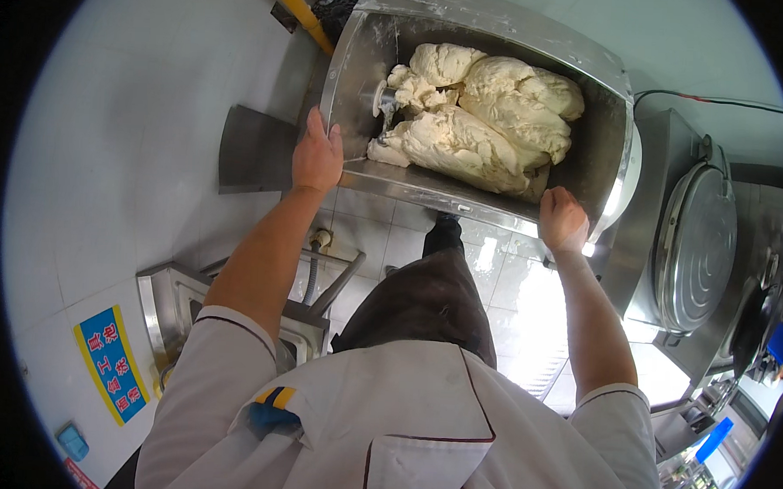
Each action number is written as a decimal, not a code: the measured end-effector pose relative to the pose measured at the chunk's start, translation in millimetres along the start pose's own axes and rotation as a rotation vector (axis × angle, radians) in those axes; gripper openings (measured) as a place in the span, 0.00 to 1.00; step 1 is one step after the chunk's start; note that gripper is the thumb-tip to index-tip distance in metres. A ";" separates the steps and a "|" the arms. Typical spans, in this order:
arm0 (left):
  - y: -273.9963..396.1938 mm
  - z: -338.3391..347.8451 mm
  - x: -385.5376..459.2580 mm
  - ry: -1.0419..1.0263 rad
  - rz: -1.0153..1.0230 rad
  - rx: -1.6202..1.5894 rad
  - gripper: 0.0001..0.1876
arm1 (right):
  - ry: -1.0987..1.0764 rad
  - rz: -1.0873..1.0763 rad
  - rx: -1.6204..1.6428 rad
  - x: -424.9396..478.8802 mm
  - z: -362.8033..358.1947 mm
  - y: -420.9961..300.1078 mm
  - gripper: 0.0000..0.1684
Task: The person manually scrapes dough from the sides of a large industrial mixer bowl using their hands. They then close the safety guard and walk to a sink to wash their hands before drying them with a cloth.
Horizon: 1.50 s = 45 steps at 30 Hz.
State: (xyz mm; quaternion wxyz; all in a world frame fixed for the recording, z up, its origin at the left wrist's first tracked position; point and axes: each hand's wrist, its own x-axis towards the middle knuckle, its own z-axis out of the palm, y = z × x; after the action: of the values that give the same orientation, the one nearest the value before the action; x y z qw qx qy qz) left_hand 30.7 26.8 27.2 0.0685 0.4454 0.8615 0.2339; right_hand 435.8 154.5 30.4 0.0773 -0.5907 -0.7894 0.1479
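Observation:
A large mass of pale dough [461, 146] fills much of the stainless-steel trough of a dough mixer [426, 197]. It lies in thick, folded lobes, with torn lumps around the shaft [386, 100] at the trough's left wall. My left hand [318, 153] grips the trough's left edge near its front corner. On the front rim, towards the right end, my right hand [564, 219] is closed with its fingers curled over the metal. Neither hand touches the dough. The rest of the mixing arm is hidden under the dough.
To my left is a stainless-steel sink [156, 306] below a wall sign with writing [111, 365]. On the right stands a steel appliance with a round lid [699, 251]. A yellow pipe [303, 11] runs behind the trough's left corner. The tiled floor [398, 245] looks shiny.

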 end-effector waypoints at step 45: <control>2.1 6.2 1.0 -0.028 -0.073 0.041 0.28 | 0.031 -0.012 0.010 -0.1 -4.7 -1.3 0.13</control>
State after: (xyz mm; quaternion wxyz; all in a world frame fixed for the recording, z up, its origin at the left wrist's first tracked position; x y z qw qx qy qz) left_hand 33.7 30.8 22.9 0.0798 0.4181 0.8809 0.2072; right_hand 436.0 154.8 35.2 0.0931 -0.5877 -0.7910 0.1422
